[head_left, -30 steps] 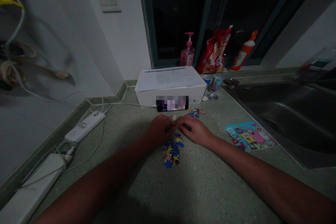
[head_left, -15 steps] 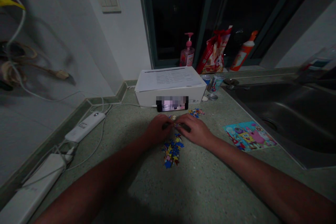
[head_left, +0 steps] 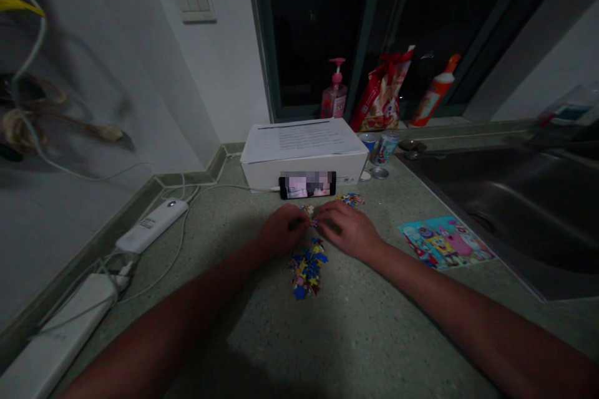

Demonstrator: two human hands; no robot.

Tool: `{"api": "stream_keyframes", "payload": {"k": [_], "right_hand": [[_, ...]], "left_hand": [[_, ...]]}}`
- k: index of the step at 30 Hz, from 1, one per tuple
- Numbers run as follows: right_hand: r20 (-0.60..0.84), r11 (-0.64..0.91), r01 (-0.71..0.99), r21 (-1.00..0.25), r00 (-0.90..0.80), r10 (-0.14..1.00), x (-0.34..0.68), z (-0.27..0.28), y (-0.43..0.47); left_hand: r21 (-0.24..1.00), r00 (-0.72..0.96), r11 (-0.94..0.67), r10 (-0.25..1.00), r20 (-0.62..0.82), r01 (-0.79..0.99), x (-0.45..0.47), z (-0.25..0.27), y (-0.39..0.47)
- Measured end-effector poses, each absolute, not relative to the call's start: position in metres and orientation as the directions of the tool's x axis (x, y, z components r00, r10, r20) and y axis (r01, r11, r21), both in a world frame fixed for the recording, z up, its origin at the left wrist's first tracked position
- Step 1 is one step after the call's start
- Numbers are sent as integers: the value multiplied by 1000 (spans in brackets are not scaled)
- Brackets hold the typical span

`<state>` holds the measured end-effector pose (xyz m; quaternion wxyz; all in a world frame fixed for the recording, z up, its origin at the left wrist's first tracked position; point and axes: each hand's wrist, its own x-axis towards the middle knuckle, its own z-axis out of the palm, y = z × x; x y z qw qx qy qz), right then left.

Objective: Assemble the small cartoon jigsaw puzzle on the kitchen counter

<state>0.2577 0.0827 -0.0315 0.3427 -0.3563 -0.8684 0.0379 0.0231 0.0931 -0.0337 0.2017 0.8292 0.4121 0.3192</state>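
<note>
My left hand (head_left: pixel 283 229) is closed in a pinch on a small jigsaw puzzle piece (head_left: pixel 312 222) above the counter. Just right of that piece, my right hand (head_left: pixel 350 229) is curved, thumb and fingers slightly apart, with nothing visible between them. A few pale puzzle pieces (head_left: pixel 307 209) show beyond the fingertips. Nearer to me, between my forearms, lies a loose pile of blue, yellow and red puzzle pieces (head_left: pixel 307 271). Behind my right hand is a smaller heap of pieces (head_left: pixel 352 199). A colourful cartoon picture sheet (head_left: pixel 447 242) lies flat to the right.
A phone (head_left: pixel 307 187) with a cable leans against a white box (head_left: pixel 262 173) topped with printed paper. Cans (head_left: pixel 386 148) stand beside the box. At right is a steel sink (head_left: pixel 515 199); at left, a power strip (head_left: pixel 65 330) and a white charger (head_left: pixel 152 224) with cables.
My right hand has drawn slightly right, its thumb and fingers parting from the small piece. My left hand stays almost where it was.
</note>
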Motion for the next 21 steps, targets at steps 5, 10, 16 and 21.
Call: {"api": "stream_keyframes", "payload": {"k": [5,10,16,21], "right_hand": [[572,749,603,-274,-523,631,258,-30,82],[592,765,596,-244,-533,604,258,-28,82],[611,777,589,-222,-537,582,258,-28,83],[651,771,585,-252,-487,582,259,-28,83]], "left_hand": [[603,454,-574,816,359,555,23,-34,93],[602,450,-567,820,353,562,23,-34,93],[592,450,-581,812,372,559,23,-32,92],[604,411,-590,807,424,536,23,-32,93]]}}
